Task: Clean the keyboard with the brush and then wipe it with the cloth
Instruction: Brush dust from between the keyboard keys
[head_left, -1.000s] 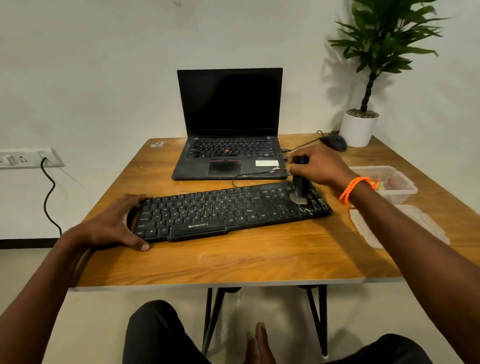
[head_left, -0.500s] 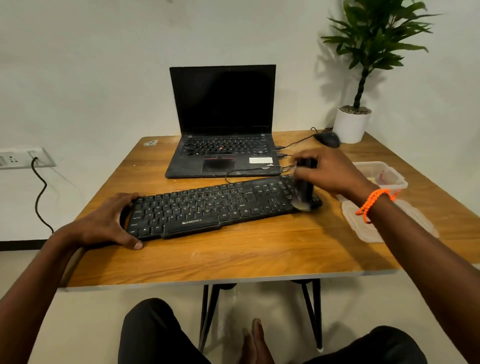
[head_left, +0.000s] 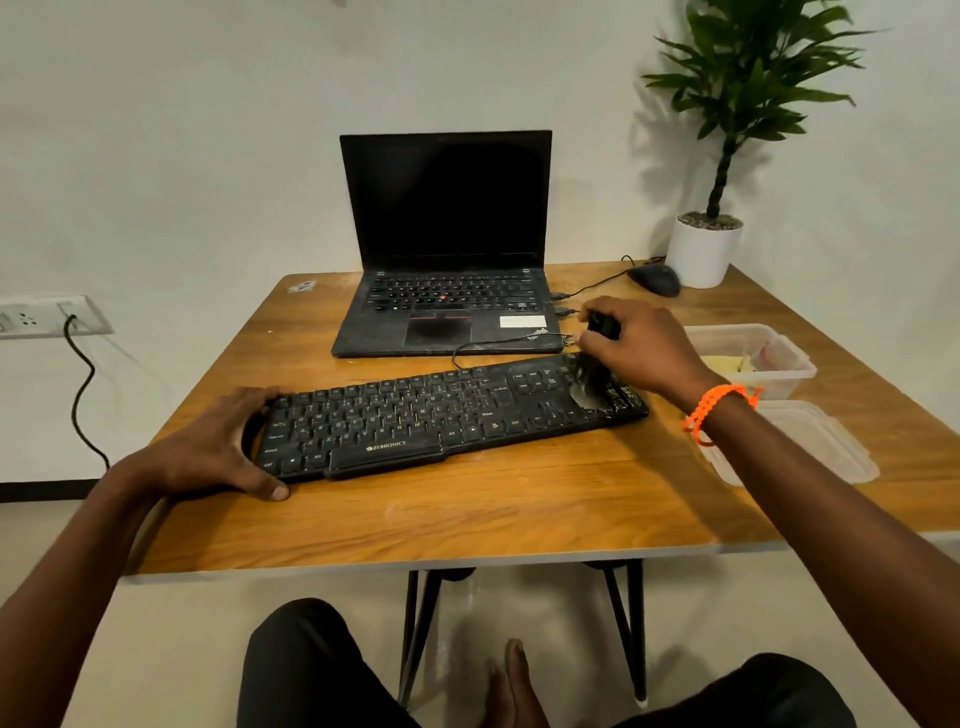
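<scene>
Wood-grain table (head_left: 519, 509) satin; black plastic keyboard (head_left: 447, 415) matt, dusty; clear plastic container (head_left: 779, 374).

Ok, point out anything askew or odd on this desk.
The keyboard lies skewed, its right end angled toward the laptop. The plastic container stands open, its lid lying loose beside it.
</scene>
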